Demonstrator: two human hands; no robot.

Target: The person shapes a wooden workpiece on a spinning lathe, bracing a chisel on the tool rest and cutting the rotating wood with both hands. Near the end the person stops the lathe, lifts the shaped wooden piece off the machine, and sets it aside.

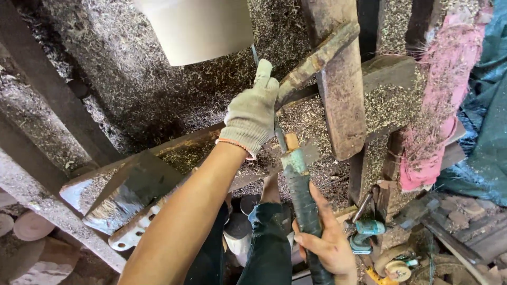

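Observation:
My left hand, in a pale knit glove, is closed over the thin metal blade of a long chisel, next to a slanted wooden rest bar. My bare right hand grips the chisel's handle low down, where it is wrapped in black tape below a teal band. The blade points up toward a pale, smooth cylinder at the top of the view. The blade tip is hidden behind the glove.
Wood shavings cover the surfaces all around. A thick upright wooden post stands right of the glove. Pink cloth and a teal tarp hang at the right. A grey metal plate lies at lower left, small teal tool at lower right.

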